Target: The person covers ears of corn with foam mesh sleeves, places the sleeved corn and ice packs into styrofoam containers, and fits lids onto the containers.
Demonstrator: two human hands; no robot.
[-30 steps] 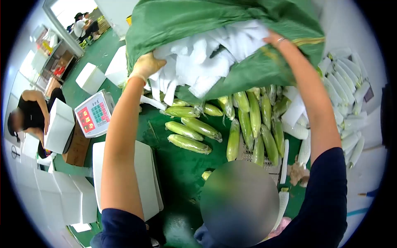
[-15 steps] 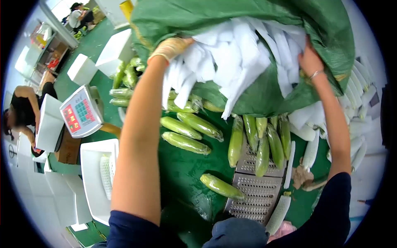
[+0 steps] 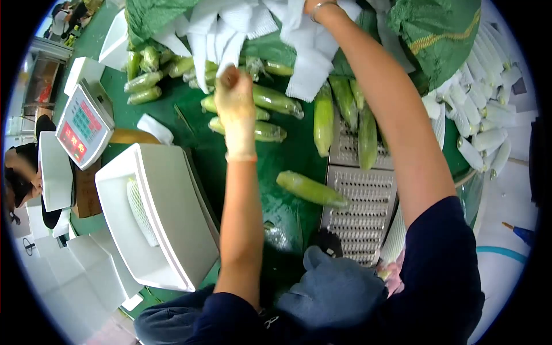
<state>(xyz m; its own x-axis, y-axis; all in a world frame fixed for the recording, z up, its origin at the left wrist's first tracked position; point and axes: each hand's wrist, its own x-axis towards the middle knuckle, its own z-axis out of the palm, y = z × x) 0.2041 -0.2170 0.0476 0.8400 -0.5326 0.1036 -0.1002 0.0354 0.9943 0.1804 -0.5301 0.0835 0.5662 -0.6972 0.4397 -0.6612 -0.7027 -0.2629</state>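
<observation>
My left hand (image 3: pixel 237 109), in a pale glove, is in front of the sack with its fingers curled in. A white foam sleeve (image 3: pixel 230 49) reaches down to its fingertips; whether the hand grips it I cannot make out. My right hand (image 3: pixel 313 4) is at the top edge among the white sleeves, its fingers out of sight. The sleeves spill from a green woven sack (image 3: pixel 440 29). Below it lie several long green vegetables in clear film (image 3: pixel 323 123). One single wrapped vegetable (image 3: pixel 310 188) overlaps the edge of a perforated metal plate (image 3: pixel 359 201).
At left stand a white foam box (image 3: pixel 190 213) holding a netted vegetable (image 3: pixel 141 213), and a scale display (image 3: pixel 83 126) with red digits. White-sleeved vegetables (image 3: pixel 483 115) are piled at right. A person (image 3: pixel 23 172) at far left handles a white box; another is in the far back.
My left hand has come away from the sack's opening, down toward me. My right hand has shifted left to the middle of the sleeves. The view has tipped downward.
</observation>
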